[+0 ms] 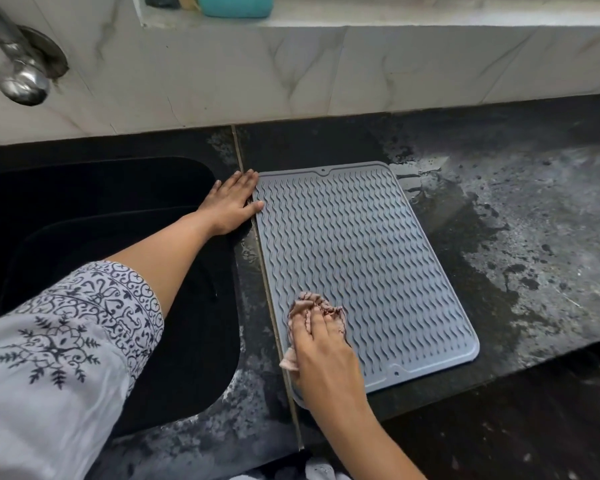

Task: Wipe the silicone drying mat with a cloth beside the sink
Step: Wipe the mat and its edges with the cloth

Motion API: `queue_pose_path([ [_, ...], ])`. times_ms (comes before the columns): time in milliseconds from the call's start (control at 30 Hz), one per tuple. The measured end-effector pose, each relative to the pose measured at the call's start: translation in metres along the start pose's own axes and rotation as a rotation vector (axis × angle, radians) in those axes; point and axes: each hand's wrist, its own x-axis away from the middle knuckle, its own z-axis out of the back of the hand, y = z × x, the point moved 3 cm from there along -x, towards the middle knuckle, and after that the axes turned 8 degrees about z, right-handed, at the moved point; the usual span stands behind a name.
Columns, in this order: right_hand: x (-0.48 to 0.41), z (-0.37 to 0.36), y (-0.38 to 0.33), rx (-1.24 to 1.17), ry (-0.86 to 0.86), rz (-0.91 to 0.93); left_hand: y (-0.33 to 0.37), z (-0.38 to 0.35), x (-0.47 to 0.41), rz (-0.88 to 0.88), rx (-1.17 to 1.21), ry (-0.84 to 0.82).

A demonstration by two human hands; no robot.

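Observation:
A grey silicone drying mat (pixel 357 258) with wavy ridges lies flat on the dark stone counter, just right of the sink. My right hand (pixel 323 355) presses a crumpled pinkish cloth (pixel 312 306) onto the mat's near left corner, fingers closed over it. My left hand (pixel 231 202) rests flat with fingers spread on the counter at the mat's far left edge, its fingertips touching the rim.
A black sink (pixel 94 258) fills the left side under my left forearm. A steel tap (pixel 18 71) juts from the marble wall at the upper left. The counter (pixel 520 230) right of the mat is wet and blotchy. A teal container (pixel 236 5) stands on the window ledge.

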Motion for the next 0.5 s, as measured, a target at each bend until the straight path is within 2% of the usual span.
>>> queue_pose_path([
  [100,-0.014,0.032,0.012,-0.15,0.057,0.049,0.005,0.005,0.002,0.021,-0.051,-0.03],
  [200,-0.05,0.063,0.027,-0.324,0.306,0.027,0.017,0.01,0.017,0.014,-0.135,0.023],
  [233,-0.065,0.064,0.031,-0.343,0.338,0.038,0.022,0.009,0.027,0.003,-0.155,0.037],
  [267,-0.081,0.061,0.033,-0.332,0.302,0.048,0.026,0.006,0.039,-0.005,-0.177,0.037],
  [367,-0.115,0.025,0.043,-0.117,0.039,0.083,0.034,-0.012,0.075,-0.009,-0.228,-0.037],
  [500,-0.122,0.007,0.051,-0.09,0.002,0.134,0.032,-0.026,0.09,0.022,-0.131,-0.092],
])
